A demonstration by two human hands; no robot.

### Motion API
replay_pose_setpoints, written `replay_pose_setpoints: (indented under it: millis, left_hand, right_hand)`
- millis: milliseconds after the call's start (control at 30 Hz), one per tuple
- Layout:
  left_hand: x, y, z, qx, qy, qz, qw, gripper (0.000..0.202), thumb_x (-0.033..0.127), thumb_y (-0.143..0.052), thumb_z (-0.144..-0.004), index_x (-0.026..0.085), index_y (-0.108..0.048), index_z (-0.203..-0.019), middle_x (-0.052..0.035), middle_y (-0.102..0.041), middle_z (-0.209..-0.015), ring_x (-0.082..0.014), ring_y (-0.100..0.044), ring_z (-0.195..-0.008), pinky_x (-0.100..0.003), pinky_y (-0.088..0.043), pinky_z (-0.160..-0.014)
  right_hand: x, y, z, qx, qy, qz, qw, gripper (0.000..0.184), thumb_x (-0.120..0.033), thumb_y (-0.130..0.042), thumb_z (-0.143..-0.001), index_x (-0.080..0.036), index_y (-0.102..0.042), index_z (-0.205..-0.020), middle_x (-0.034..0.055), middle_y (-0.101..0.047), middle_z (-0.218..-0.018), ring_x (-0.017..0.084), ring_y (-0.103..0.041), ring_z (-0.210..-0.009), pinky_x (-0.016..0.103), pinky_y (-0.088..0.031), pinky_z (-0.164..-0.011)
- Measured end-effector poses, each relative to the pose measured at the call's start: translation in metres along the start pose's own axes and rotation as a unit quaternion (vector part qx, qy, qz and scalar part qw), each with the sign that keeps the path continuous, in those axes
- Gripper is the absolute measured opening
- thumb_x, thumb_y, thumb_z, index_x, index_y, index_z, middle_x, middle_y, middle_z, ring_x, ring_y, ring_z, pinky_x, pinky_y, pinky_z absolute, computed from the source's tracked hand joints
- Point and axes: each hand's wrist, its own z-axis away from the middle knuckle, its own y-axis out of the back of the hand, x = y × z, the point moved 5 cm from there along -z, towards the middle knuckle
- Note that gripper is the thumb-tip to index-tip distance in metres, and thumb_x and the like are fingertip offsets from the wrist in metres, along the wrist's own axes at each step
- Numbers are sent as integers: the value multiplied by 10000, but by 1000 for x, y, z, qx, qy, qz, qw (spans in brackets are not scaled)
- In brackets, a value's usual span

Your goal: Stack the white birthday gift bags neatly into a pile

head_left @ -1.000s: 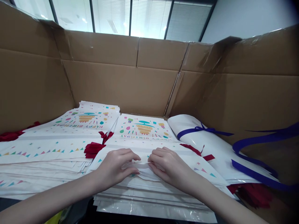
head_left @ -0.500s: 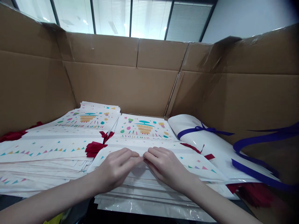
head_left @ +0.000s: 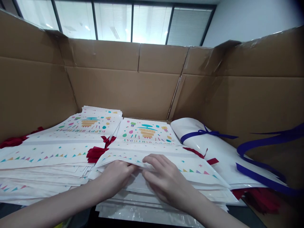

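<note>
A stack of flat white birthday gift bags (head_left: 147, 148), printed with a cake, bunting and upside-down lettering, lies in front of me. My left hand (head_left: 116, 177) is curled at the top bag's near edge, its fingertips tucked under the raised edge and partly hidden. Beside it, my right hand (head_left: 163, 179) has its fingers bent over the same edge, with the thumb lower down. Red ribbons (head_left: 96, 154) stick out at the left side of this stack, and another red ribbon (head_left: 196, 152) lies on its right.
A second stack of printed bags (head_left: 71, 139) lies to the left. At right is a rolled white bundle (head_left: 201, 142) tied with blue ribbon (head_left: 192, 135). Loose blue ribbon (head_left: 263, 137) curls near the right wall. Tall cardboard walls (head_left: 114, 88) enclose the back and sides.
The top bag's near edge has lifted, and my left fingers have gone beneath it. My right hand has spread a little and shifted down from where both hands' fingertips met.
</note>
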Motion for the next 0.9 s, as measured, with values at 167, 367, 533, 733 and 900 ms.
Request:
replay_pose_setpoints:
  millis: [167, 367, 533, 733, 900]
  left_hand:
    - [2, 5, -1, -1, 16, 1, 1000, 410, -8, -499, -741, 205, -682, -1040, -66, -730, -970, -235, -710, -803, -308, -552, -694]
    - [1, 14, -5, 3, 22, 14, 1000, 353, 14, -488, -792, 210, -705, -991, -63, -735, -908, -247, -712, -772, -327, -548, -674]
    - [3, 17, -5, 7, 8, 25, 1000, 327, 33, -483, -823, 205, -699, -998, -56, -735, -941, -249, -715, -814, -327, -552, -693]
    - [8, 5, -5, 13, -50, 19, 998, 335, 69, -455, -854, 201, -644, -1099, -69, -687, -1128, -209, -665, -1004, -313, -502, -882]
    - [3, -8, -2, 7, -117, 3, 993, 426, 76, -390, -868, 191, -540, -1250, -63, -608, -1276, -178, -539, -1205, -307, -383, -1038]
  right_hand:
    - [-7, -16, 10, -18, -3, 12, 1000, 55, -117, -578, -824, -169, -594, -823, 127, -570, -1216, 279, -507, -1106, 458, -462, -895]
    - [-5, -20, 12, -27, -15, 16, 999, 110, -74, -521, -820, -150, -593, -788, 125, -585, -1206, 288, -520, -1111, 490, -467, -922]
    - [-5, -20, 11, -16, -25, 20, 999, 148, -38, -488, -797, -134, -602, -798, 142, -600, -1200, 309, -538, -1120, 485, -500, -892]
    - [-9, -23, 15, 50, -8, 22, 998, 221, -24, -448, -875, -133, -626, -805, 139, -671, -1120, 267, -603, -1071, 416, -555, -855]
    - [-11, -23, 17, 74, -15, -8, 997, 269, -39, -400, -926, -102, -661, -912, 117, -712, -1023, 237, -658, -957, 367, -585, -804]
